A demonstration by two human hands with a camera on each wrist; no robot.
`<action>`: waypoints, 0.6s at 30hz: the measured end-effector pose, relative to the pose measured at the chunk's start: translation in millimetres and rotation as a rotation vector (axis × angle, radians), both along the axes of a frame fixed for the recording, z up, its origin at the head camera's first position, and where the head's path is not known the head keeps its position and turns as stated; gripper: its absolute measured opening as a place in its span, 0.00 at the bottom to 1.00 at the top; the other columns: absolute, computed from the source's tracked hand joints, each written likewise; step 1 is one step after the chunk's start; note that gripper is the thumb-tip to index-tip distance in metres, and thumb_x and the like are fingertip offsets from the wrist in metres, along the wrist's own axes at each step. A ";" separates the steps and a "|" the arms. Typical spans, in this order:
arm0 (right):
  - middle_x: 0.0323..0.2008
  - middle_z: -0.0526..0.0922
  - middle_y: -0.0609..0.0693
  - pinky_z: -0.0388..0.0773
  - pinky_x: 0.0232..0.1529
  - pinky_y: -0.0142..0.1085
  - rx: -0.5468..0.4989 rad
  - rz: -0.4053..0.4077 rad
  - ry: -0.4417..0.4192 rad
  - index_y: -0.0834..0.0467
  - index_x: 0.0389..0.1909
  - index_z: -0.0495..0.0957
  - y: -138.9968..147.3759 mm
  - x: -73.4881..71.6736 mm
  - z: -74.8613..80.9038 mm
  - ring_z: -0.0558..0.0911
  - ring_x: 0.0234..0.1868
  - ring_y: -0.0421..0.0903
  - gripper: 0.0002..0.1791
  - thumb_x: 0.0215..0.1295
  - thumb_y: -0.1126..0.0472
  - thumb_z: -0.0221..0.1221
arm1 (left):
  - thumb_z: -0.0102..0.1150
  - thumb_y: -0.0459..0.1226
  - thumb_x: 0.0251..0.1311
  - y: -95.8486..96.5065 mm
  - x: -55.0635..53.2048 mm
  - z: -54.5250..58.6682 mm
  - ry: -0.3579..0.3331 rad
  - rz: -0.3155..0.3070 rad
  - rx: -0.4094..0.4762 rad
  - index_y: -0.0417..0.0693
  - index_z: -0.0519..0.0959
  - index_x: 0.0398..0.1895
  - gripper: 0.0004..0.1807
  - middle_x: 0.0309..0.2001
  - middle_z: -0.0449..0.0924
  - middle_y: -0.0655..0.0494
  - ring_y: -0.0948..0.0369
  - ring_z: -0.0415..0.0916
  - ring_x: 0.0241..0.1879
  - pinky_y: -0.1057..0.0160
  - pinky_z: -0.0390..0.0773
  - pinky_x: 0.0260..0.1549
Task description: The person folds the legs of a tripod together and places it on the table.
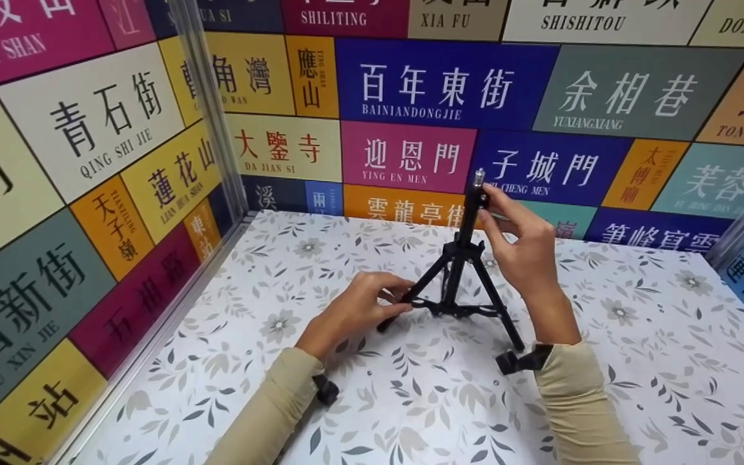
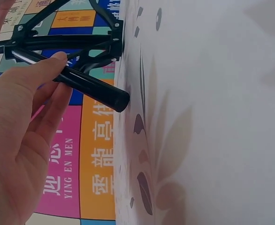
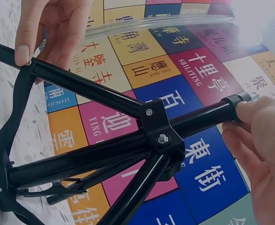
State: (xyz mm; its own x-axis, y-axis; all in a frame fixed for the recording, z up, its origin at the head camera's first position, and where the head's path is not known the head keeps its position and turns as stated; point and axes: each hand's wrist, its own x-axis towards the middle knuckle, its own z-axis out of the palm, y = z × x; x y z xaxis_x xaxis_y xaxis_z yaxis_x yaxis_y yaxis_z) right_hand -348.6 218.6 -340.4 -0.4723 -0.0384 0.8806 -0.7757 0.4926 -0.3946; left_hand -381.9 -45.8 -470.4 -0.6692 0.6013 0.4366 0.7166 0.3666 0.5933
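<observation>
A small black tripod (image 1: 453,274) stands on the table with its legs spread and a silver screw tip at the top of its column. My left hand (image 1: 365,300) pinches one leg (image 2: 92,89) between thumb and fingers, partway up from its foot, as the left wrist view shows. Near the top of the column, my right hand (image 1: 524,248) grips the collar (image 3: 233,104) with thumb and fingertips. The hub (image 3: 160,133) joining the legs and the flat braces (image 3: 8,122) lower down are visible in the right wrist view.
The tabletop (image 1: 268,394) wears a white cover printed with grey leaves and flowers. Walls of coloured sign panels (image 1: 443,87) rise behind and at the left, with a clear strip (image 1: 214,110) along the corner. Dark straps (image 1: 524,360) circle both wrists.
</observation>
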 end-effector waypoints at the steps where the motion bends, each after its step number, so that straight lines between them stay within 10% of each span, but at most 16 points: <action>1: 0.50 0.87 0.59 0.86 0.43 0.26 0.001 0.001 0.003 0.62 0.60 0.80 -0.5 0.6 0.3 0.88 0.48 0.51 0.23 0.64 0.73 0.63 | 0.68 0.42 0.63 0.2 0.2 0.1 0.008 0.002 -0.010 0.55 0.82 0.59 0.20 0.48 0.86 0.60 0.66 0.84 0.45 0.71 0.84 0.49; 18: 0.50 0.87 0.61 0.86 0.44 0.27 -0.014 -0.004 -0.004 0.64 0.59 0.80 -5.8 2.2 -1.0 0.88 0.48 0.53 0.22 0.63 0.74 0.63 | 0.65 0.38 0.66 5.3 -0.6 -1.8 0.127 -0.037 -0.002 0.46 0.82 0.55 0.16 0.46 0.84 0.55 0.64 0.83 0.44 0.72 0.84 0.47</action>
